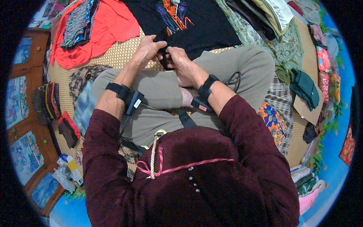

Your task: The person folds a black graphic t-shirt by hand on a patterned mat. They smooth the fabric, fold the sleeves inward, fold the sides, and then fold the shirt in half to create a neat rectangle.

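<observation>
A black garment (pixel 207 22) with orange, purple and white strands (pixel 175 14) on it lies spread on the woven mat before my crossed legs. Its near edge reaches down between my hands. My left hand (pixel 150 49) is at that edge, thumb and forefinger pointing to the right; whether cloth is pinched in its fingers is hidden. Close beside it, my right hand (pixel 177 58) has curled fingers over the black cloth, and their hold is not clear either. Both wrists wear black straps with small devices.
A red cloth (pixel 113 28) with a folded knit (pixel 76 25) lies at upper left. Green patterned cloth (pixel 286 54) and folded garments are at upper right. A dark green folded item (pixel 305 89) rests on cardboard (pixel 302 109) at right. A wooden cabinet (pixel 37 73) stands left.
</observation>
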`<state>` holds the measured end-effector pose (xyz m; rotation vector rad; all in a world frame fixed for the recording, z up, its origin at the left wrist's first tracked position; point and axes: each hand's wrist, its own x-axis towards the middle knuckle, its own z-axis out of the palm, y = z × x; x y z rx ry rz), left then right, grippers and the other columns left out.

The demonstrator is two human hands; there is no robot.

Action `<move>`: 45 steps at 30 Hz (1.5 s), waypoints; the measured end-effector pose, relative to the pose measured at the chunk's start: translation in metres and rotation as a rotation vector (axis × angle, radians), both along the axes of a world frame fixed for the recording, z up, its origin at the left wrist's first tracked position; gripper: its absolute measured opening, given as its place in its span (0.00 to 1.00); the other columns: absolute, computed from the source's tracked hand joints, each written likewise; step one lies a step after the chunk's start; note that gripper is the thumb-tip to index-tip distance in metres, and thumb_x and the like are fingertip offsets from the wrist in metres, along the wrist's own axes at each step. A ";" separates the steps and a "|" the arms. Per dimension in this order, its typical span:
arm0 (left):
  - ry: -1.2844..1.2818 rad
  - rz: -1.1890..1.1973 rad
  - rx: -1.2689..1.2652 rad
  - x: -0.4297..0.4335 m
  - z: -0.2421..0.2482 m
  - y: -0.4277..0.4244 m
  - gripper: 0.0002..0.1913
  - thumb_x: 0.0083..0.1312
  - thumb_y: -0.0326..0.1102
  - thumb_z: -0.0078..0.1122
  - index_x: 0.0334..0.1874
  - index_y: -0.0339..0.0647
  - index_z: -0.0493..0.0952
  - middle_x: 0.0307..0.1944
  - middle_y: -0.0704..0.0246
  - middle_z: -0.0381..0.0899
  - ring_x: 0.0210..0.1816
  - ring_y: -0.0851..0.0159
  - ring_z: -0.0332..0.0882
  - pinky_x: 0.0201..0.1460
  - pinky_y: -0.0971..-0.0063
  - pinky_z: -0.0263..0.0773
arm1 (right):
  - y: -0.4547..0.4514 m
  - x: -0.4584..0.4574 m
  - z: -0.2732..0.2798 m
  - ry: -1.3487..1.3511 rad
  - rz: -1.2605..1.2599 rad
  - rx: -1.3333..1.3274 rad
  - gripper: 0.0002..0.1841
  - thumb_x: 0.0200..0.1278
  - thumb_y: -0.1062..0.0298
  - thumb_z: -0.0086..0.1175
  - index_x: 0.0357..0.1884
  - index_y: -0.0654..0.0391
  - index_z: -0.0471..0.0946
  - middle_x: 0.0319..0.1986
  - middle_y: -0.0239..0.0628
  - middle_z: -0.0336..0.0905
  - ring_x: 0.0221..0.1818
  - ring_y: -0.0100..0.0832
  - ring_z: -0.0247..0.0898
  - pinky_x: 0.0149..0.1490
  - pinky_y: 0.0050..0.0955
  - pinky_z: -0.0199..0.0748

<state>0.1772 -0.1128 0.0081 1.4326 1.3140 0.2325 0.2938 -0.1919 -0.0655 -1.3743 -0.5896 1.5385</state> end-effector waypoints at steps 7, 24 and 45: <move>0.004 -0.017 0.040 0.002 -0.004 0.000 0.43 0.63 0.34 0.66 0.75 0.16 0.57 0.25 0.63 0.81 0.18 0.69 0.76 0.19 0.74 0.68 | 0.007 0.023 0.000 -0.841 0.254 -0.129 0.12 0.64 0.68 0.53 0.43 0.56 0.87 0.40 0.46 0.88 0.46 0.46 0.85 0.51 0.45 0.81; 0.074 0.048 -0.002 -0.006 -0.002 0.000 0.41 0.62 0.33 0.63 0.76 0.22 0.60 0.21 0.65 0.77 0.19 0.69 0.74 0.19 0.73 0.67 | 0.017 0.109 0.015 -1.574 0.952 0.494 0.13 0.60 0.72 0.60 0.47 0.52 0.84 0.47 0.44 0.82 0.53 0.48 0.80 0.54 0.45 0.81; -0.016 0.035 -0.030 0.000 0.000 -0.004 0.42 0.64 0.35 0.66 0.76 0.19 0.57 0.26 0.66 0.77 0.19 0.71 0.73 0.19 0.74 0.67 | 0.011 0.108 0.025 -1.653 1.065 0.544 0.14 0.55 0.71 0.60 0.45 0.59 0.84 0.45 0.44 0.80 0.51 0.46 0.78 0.52 0.43 0.81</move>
